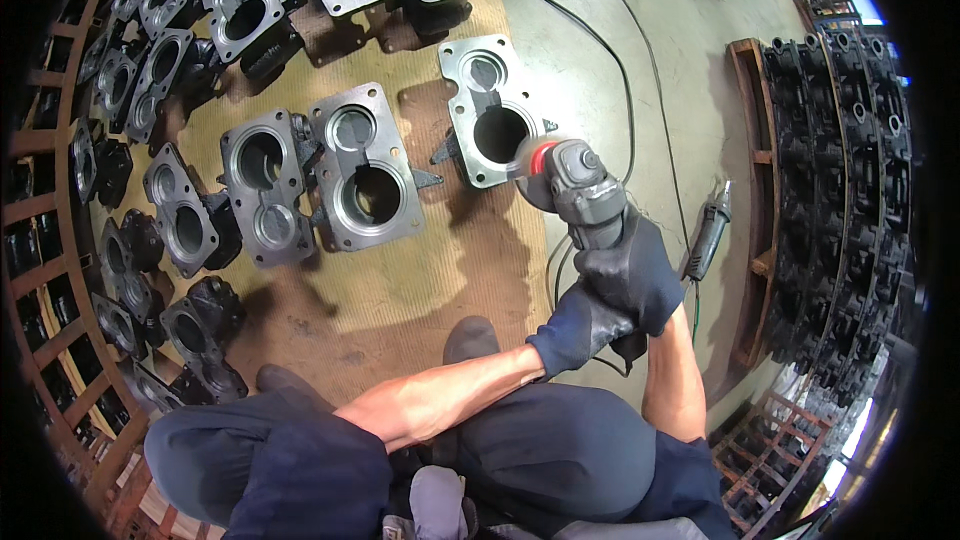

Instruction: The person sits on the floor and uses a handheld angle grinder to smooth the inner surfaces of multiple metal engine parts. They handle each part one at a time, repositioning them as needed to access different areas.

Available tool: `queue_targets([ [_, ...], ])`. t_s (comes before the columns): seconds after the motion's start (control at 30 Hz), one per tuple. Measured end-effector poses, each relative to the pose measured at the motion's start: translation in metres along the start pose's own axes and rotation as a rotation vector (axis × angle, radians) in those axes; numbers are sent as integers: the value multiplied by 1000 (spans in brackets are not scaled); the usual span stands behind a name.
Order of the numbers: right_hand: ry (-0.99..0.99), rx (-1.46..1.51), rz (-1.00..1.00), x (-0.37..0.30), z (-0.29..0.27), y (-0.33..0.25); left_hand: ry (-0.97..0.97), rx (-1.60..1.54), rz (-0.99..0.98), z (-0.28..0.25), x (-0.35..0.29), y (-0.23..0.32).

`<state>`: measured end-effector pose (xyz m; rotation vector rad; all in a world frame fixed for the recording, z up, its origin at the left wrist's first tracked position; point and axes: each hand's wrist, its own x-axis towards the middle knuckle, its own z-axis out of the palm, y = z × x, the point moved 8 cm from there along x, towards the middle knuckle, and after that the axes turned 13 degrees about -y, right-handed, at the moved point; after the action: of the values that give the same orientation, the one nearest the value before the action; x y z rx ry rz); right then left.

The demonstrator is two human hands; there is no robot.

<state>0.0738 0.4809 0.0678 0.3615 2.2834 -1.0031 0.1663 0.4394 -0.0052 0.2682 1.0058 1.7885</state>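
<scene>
Both my hands wear dark gloves and grip an angle grinder (592, 195). My right hand (640, 275) wraps round its grey body; my left hand (585, 325) is closed at the rear part, just below and to the left. The disc, with a red centre, looks blurred and sits at the lower right corner of a metal casting (470, 105). That casting has a bright machined face with two round openings. I cannot tell whether disc and metal touch. Two similar castings, a near one (402, 210) and another (238, 155), stand to its left.
Several more castings (240, 15) crowd the ribbed cardboard sheet (400, 290) at far left. A slim power tool (710, 232) lies on the floor at right, near cables (632, 70). Stacked dark castings (835, 180) and a brown rack (745, 140) border the right; another rack (35, 210) lines the left.
</scene>
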Motion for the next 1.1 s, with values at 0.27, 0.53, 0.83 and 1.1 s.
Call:
queue_targets([
  [0.27, -68, -68, 27, -6, 37, -4, 66, -455, 121, -9, -27, -40],
  [0.53, -52, -144, -29, 34, 17, -31, 100, -123, 228, -44, -25, 46],
  [0.83, -74, -95, -87, 51, 16, -37, 134, -74, 237, -52, -17, 63],
  [1.1, -143, -169, -108, 80, 6, -75, 226, -187, 346, -73, -15, 86],
])
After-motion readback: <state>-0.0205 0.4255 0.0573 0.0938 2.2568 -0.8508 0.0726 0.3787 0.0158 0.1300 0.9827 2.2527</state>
